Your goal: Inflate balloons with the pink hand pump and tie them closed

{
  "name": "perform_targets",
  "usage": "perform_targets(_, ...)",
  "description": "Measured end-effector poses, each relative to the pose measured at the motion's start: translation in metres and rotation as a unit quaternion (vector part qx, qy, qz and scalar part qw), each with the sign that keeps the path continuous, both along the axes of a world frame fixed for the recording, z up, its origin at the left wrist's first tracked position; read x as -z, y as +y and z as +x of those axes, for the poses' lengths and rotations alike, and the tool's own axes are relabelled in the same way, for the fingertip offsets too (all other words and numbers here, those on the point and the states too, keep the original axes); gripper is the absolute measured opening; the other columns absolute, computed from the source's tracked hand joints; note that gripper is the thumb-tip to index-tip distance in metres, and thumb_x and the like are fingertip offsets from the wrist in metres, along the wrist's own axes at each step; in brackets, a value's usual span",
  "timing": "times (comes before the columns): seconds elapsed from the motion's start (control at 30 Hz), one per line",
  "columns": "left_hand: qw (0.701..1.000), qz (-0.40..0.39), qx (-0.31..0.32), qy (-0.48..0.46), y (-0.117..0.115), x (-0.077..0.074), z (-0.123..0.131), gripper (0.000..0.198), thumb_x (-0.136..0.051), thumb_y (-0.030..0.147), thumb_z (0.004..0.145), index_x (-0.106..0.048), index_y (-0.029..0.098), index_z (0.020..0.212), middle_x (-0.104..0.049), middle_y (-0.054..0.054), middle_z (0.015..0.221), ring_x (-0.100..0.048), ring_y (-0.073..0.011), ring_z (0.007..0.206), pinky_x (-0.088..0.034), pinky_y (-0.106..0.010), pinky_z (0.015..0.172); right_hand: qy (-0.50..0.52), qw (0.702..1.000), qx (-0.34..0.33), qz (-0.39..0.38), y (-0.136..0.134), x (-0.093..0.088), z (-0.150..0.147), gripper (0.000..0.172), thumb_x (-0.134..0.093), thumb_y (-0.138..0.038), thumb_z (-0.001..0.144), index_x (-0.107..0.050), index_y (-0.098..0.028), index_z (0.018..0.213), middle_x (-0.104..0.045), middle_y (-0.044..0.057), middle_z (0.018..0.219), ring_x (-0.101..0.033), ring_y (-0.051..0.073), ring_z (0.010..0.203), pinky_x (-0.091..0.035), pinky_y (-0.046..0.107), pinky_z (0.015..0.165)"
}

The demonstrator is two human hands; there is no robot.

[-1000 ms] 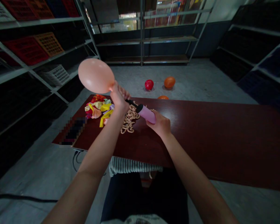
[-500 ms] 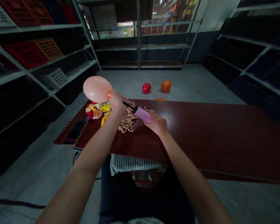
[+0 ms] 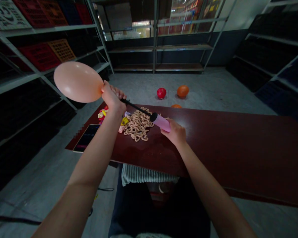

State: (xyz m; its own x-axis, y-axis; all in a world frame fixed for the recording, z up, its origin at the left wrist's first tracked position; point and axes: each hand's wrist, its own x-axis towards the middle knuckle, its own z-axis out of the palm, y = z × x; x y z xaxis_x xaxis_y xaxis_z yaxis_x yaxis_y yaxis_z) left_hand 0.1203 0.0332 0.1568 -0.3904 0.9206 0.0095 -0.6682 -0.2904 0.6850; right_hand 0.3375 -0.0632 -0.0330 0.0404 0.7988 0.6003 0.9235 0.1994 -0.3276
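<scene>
L hand [image 3: 113, 97] clenched on neck of inflated peach balloon [image 3: 76, 82], same grip covers far end of pump; nozzle hidden in fist. R hand [image 3: 175, 132] wrapped round pink pump barrel [image 3: 162, 122], w/ thin black rod [image 3: 137, 108] showing betw barrel and L hand. Pump slants up-left, held above counter [image 3: 225, 138]; balloon sits beyond L hand, up in air, off counter's far L corner.

Under pump: loose heap of beige twisted balloons [image 3: 139, 124], straight on counter. Just L of heap, deflated balloons [image 3: 124, 121] (yellow, pink, lilac etc.), partly behind L arm. Tablet [image 3: 86, 137] nr L edge, arm over part of it.

Floor past counter: red balloon [image 3: 161, 93], orange balloon [image 3: 183, 91] beside it, plus 2nd orange one [image 3: 175, 106] mostly cut off by counter edge.

Containers: L rack, upper shelf has white crate [image 3: 8, 14], then red, orange, blue, red in a row; shelf below has red crate [image 3: 39, 56] touching orange crate [image 3: 62, 50]. Slatted sides, contents can't be made out. R rack holds dark bluish stacks [image 3: 285, 86], too dim to ID.
</scene>
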Motion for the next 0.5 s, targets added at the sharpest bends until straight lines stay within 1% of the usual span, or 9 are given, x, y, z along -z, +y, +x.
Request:
perform_targets(0.07, 1.0, 0.015, 0.011, 0.005, 0.001, 0.008, 0.027, 0.051, -0.043, 0.036, 0.104, -0.017, 0.023, 0.061, -0.018, 0.007, 0.042, -0.019, -0.0087, 0.034, -0.019, -0.024, 0.037, 0.014, 1.0, 0.023, -0.002, 0.002, 0.002, 0.004, 0.043, -0.071, -0.037, 0.079, -0.063, -0.018, 0.117, -0.076, 0.01, 0.101, -0.072, 0.026, 0.086, -0.05, 0.032, 0.071)
perform_targets(0.13, 0.999, 0.015, 0.033, 0.016, 0.001, 0.02, 0.058, 0.051, -0.043, 0.034, 0.104, -0.019, 0.023, 0.061, -0.019, 0.007, 0.042, -0.02, -0.0087, 0.033, -0.019, -0.025, 0.036, 0.023, 0.999, 0.037, -0.011, 0.003, 0.003, 0.006, 0.041, -0.07, -0.038, 0.079, -0.064, -0.018, 0.114, -0.076, 0.01, 0.097, -0.072, 0.026, 0.084, -0.049, 0.032, 0.07)
perform_targets(0.23, 0.998, -0.01, 0.064, 0.027, -0.003, 0.041, 0.102, 0.051, -0.047, 0.035, 0.102, -0.022, 0.023, 0.06, -0.021, 0.007, 0.041, -0.022, -0.0086, 0.03, -0.018, -0.025, 0.034, 0.036, 0.997, 0.065, -0.023, 0.003, 0.004, 0.007, 0.038, -0.068, -0.041, 0.079, -0.063, -0.019, 0.11, -0.075, 0.009, 0.092, -0.071, 0.026, 0.08, -0.047, 0.032, 0.065)
perform_targets(0.3, 0.996, -0.027, 0.072, 0.033, -0.004, 0.053, 0.122, 0.051, -0.05, 0.032, 0.101, -0.023, 0.023, 0.059, -0.022, 0.008, 0.041, -0.023, -0.008, 0.029, -0.017, -0.025, 0.033, 0.042, 0.995, 0.089, -0.025, 0.003, 0.004, 0.008, 0.036, -0.067, -0.042, 0.079, -0.063, -0.019, 0.107, -0.075, 0.008, 0.089, -0.071, 0.026, 0.077, -0.044, 0.031, 0.063)
perform_targets(0.33, 0.996, -0.034, 0.081, 0.034, -0.004, 0.058, 0.128, 0.051, -0.052, 0.034, 0.1, -0.023, 0.023, 0.059, -0.023, 0.008, 0.04, -0.024, -0.0075, 0.029, -0.017, -0.025, 0.033, 0.044, 0.994, 0.1, -0.023, 0.003, 0.004, 0.008, 0.035, -0.067, -0.043, 0.079, -0.063, -0.02, 0.106, -0.074, 0.008, 0.088, -0.07, 0.026, 0.076, -0.043, 0.03, 0.062)
perform_targets(0.4, 0.994, -0.04, 0.092, 0.032, -0.001, 0.064, 0.133, 0.051, -0.054, 0.036, 0.099, -0.024, 0.022, 0.06, -0.024, 0.008, 0.04, -0.024, -0.0066, 0.028, -0.018, -0.023, 0.033, 0.04, 0.993, 0.113, -0.017, 0.003, 0.004, 0.008, 0.034, -0.067, -0.043, 0.08, -0.063, -0.02, 0.104, -0.074, 0.008, 0.087, -0.07, 0.025, 0.075, -0.041, 0.03, 0.061)
perform_targets(0.5, 0.994, -0.05, 0.095, 0.022, 0.005, 0.069, 0.125, 0.049, -0.052, 0.034, 0.099, -0.024, 0.022, 0.06, -0.025, 0.008, 0.039, -0.024, -0.0066, 0.028, -0.018, -0.022, 0.033, 0.022, 0.994, 0.11, -0.011, 0.003, 0.004, 0.007, 0.034, -0.068, -0.043, 0.08, -0.064, -0.019, 0.105, -0.075, 0.008, 0.087, -0.07, 0.024, 0.075, -0.04, 0.029, 0.06)
